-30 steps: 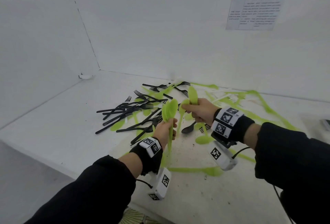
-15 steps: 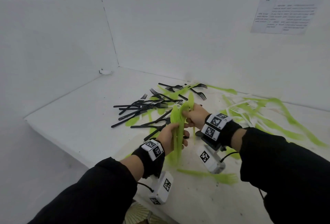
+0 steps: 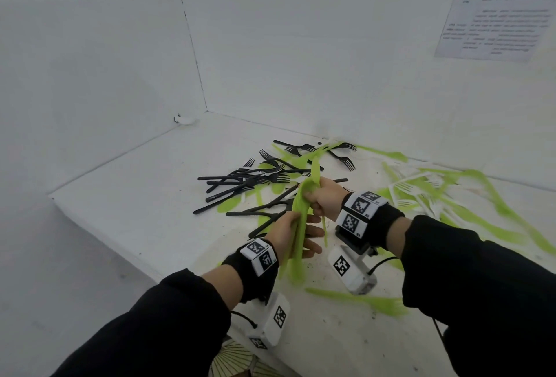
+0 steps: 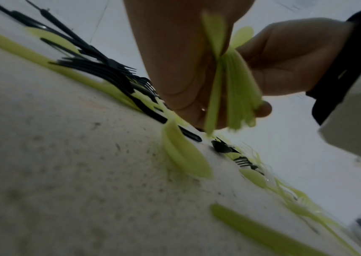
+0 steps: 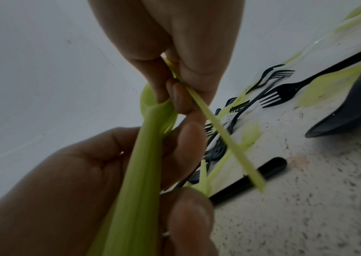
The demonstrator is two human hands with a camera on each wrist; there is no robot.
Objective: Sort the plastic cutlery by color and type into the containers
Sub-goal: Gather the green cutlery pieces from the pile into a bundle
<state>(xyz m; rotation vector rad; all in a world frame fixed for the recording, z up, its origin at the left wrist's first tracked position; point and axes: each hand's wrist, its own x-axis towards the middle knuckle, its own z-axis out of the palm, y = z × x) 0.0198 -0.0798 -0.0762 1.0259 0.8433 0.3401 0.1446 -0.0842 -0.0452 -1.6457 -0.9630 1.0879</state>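
Observation:
My left hand (image 3: 296, 235) grips a bundle of lime green spoons (image 3: 296, 244) by the handles, upright over the table's front part; the same bundle (image 5: 135, 173) fills the right wrist view. My right hand (image 3: 325, 199) is just above and to the right of it, touching the bundle's bowls (image 3: 307, 187). It pinches one green spoon, whose thin handle (image 5: 225, 138) slants down beside the bundle. In the left wrist view the green handles (image 4: 236, 90) lie across my left palm (image 4: 175, 69). No container is in sight.
Black forks (image 3: 249, 181) mixed with green pieces lie behind my hands. Green cutlery (image 3: 481, 211) and white forks (image 3: 415, 193) spread to the right. A green piece (image 3: 361, 301) lies near the front. A black spoon (image 5: 350, 107) is close. The table's left edge (image 3: 120, 241) drops off.
My hands have come together: the right hand brought its green spoon against the bundle in the left. The head view has swung left.

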